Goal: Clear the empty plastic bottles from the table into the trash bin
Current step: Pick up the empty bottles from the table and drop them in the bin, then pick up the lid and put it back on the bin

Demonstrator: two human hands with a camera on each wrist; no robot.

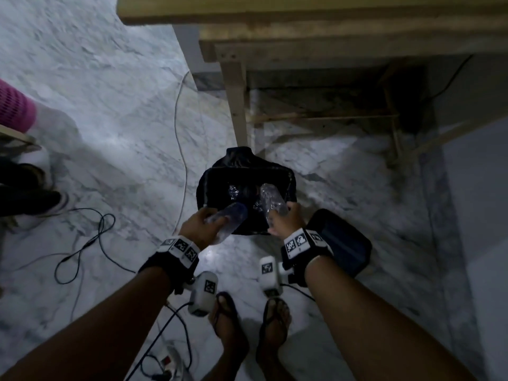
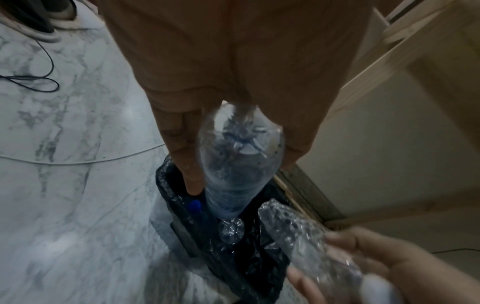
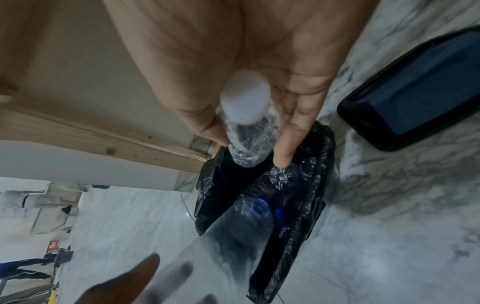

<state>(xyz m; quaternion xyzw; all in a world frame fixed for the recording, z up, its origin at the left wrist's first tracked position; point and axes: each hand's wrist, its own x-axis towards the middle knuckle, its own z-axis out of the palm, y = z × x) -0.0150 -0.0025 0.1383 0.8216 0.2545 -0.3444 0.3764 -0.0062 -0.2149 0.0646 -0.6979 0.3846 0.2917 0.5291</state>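
Observation:
A trash bin lined with a black bag (image 1: 209,185) stands on the floor by the table leg. Crushed clear bottles (image 1: 233,191) and a blue cap (image 3: 280,212) lie inside it. My left hand (image 1: 213,220) grips a clear bottle (image 1: 233,215) tilted over the bin's near rim, its far end pointing down into the bag (image 2: 166,179). My right hand (image 1: 280,213) holds a crinkled bottle (image 1: 268,196) with a white cap (image 3: 244,100) against the palm, thumb and fingers on either side of its neck, above the bin's right side.
The bin's dark lid (image 1: 341,243) lies on the marble floor to the right. A wooden table (image 1: 302,28) with its leg (image 1: 236,105) stands just behind the bin. Cables (image 1: 82,243) and a power strip (image 1: 167,361) lie at left; another person's shoes (image 1: 33,199) are far left.

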